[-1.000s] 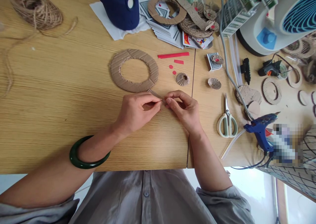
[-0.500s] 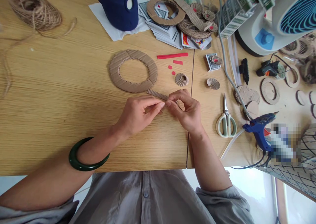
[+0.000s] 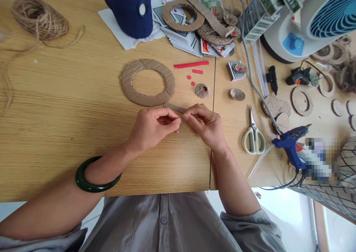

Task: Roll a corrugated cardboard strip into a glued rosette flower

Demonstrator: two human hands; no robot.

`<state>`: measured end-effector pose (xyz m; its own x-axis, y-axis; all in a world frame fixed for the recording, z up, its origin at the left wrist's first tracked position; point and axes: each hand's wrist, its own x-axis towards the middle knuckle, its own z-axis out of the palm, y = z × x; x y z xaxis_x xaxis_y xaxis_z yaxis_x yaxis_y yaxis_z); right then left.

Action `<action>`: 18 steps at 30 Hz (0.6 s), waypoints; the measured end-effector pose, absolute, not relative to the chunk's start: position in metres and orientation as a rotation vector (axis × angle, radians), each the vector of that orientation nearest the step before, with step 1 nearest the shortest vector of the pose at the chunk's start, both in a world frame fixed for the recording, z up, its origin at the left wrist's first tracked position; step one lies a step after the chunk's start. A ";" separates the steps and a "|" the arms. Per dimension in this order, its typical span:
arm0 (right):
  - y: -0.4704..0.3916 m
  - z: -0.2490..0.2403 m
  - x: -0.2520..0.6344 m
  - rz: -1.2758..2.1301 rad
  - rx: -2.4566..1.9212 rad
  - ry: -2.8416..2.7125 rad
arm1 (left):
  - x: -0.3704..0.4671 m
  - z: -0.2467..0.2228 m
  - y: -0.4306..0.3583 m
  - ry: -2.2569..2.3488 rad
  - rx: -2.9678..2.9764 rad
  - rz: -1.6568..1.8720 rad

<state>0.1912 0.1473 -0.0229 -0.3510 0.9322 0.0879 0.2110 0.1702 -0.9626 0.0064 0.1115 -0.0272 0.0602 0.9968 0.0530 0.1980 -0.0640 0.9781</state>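
Note:
My left hand (image 3: 155, 128) and my right hand (image 3: 204, 124) meet at their fingertips, both pinched. What lies between the fingertips is too small to make out. Just beyond them a short corrugated cardboard strip (image 3: 174, 107) lies on the table, its right end hidden behind my right fingers. A flat cardboard ring (image 3: 128, 82) rests up and left of the hands. Above my right hand sit a pleated cardboard rosette (image 3: 202, 90), two red dots (image 3: 193, 83), a small red piece (image 3: 197, 72) and long red strips (image 3: 191, 64).
Scissors (image 3: 253, 137) and a blue glue gun (image 3: 290, 144) lie to the right. A grey cable (image 3: 249, 66) runs past a fan (image 3: 294, 40). Twine (image 3: 41, 20), a navy cap (image 3: 130, 11) and playing cards (image 3: 186, 42) stand at the back.
The whole view has shifted slightly. My hands remain pinched together at the fingertips, with the left fingers turned a little.

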 end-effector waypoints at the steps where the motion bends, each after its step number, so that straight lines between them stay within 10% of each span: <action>1: 0.147 -0.022 0.191 1.246 -1.122 -1.673 | 0.006 -0.027 0.111 1.289 1.401 1.127; 18: 0.141 -0.019 0.184 1.461 -1.177 -1.530 | 0.008 -0.029 0.110 1.298 1.350 1.215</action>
